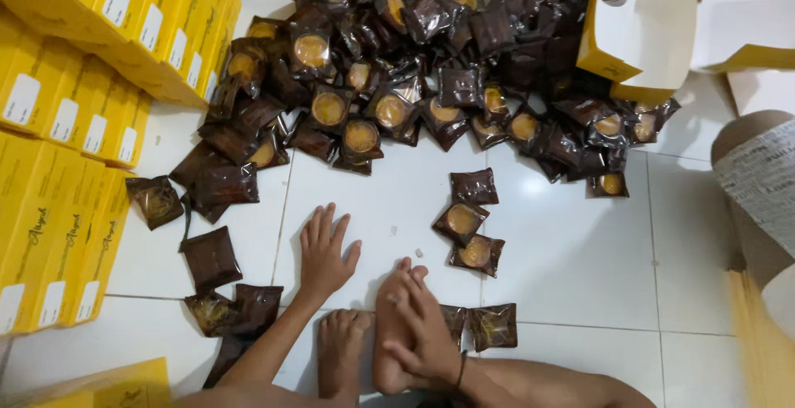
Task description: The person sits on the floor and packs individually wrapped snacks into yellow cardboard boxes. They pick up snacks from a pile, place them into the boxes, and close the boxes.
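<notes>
My left hand (325,252) lies flat on the white tile floor (571,251), fingers spread and holding nothing. My right hand (424,325) rests on top of my right foot (387,358), also holding nothing. My other foot (339,350) is beside it. Dark brown packets, each showing a round golden pastry, lie around: three (465,219) just right of my hands, two (484,325) by my right wrist, and several (228,296) to the left. A large pile of the same packets (414,68) fills the floor ahead.
Stacks of closed yellow boxes (58,168) line the left side and the top left. An open yellow and white box (638,27) stands at the top right. Another person's leg in patterned cloth (758,184) is at the right edge.
</notes>
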